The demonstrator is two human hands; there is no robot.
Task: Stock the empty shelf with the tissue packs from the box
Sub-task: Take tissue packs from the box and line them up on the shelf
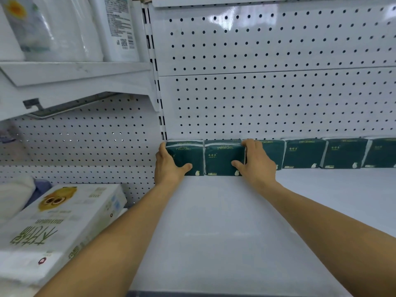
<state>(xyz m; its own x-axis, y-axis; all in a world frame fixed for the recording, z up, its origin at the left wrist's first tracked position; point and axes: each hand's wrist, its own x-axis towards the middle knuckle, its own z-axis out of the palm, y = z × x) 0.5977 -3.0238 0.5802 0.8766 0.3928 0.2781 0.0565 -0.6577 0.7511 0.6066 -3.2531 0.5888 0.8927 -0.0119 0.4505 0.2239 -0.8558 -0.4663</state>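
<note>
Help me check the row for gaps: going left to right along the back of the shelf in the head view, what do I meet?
Left hand → two held green tissue packs → right hand → four placed green tissue packs.

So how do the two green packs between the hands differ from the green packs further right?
The two held packs sit forward, clear of the pegboard; the right-hand packs sit further back against it. The left hand and right hand grip the held packs' outer ends; the right-hand packs lie untouched. All share dark green wrapping.
</note>
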